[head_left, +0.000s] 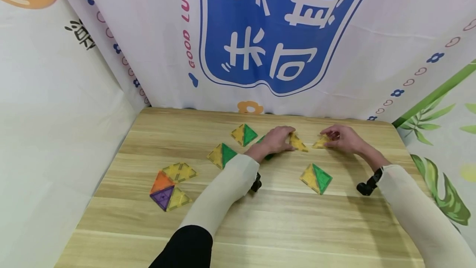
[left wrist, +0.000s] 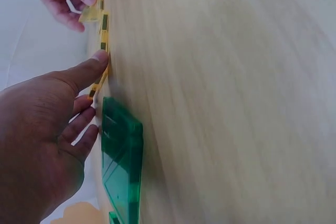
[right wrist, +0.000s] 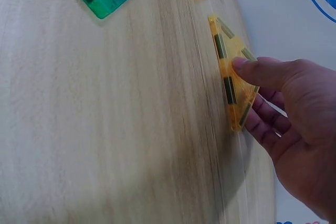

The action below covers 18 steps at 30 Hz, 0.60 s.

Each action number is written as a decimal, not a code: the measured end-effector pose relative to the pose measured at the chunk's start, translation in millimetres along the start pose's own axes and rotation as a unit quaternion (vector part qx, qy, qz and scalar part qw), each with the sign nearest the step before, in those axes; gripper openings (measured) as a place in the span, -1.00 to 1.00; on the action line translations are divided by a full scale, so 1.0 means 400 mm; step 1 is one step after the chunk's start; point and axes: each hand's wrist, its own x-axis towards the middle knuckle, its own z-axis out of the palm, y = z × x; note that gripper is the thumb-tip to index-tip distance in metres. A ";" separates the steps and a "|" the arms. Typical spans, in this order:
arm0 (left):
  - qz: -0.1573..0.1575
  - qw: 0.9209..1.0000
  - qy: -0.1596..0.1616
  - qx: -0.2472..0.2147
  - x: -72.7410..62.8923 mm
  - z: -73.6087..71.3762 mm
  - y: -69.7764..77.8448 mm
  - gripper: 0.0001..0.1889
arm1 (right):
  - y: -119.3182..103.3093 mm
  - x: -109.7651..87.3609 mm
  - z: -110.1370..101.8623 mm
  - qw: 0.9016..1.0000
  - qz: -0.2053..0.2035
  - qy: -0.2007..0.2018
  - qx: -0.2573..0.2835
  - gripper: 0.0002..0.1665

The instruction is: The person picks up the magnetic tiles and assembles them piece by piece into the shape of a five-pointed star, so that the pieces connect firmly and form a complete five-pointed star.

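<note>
Toward the back of the table, my left hand (head_left: 276,140) holds a yellow triangular magnetic tile (head_left: 298,143) at its edge; the left wrist view shows the thumb on the tile (left wrist: 104,38). Across a small gap, my right hand (head_left: 346,139) pinches another yellow triangular tile (head_left: 320,142) between thumb and fingers. In the right wrist view that tile (right wrist: 237,82) appears slightly tilted, its long edge toward the table. Green tile (left wrist: 122,156) pieces lie beside my left hand, partly covered by it in the head view.
In front of my hands lies a yellow-green square (head_left: 316,178). Two similar pairs, one farther back (head_left: 244,135) and one nearer (head_left: 222,155), lie left of my left hand. Farther left, a partial ring of yellow, orange and purple triangles (head_left: 163,197) rests on the wooden table (head_left: 275,226). Printed cloth hangs behind.
</note>
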 end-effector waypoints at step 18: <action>0.040 0.997 -0.049 -0.037 0.001 -0.032 -0.032 -0.24 | -0.008 -0.012 0.031 0.961 0.118 0.012 0.249 -0.52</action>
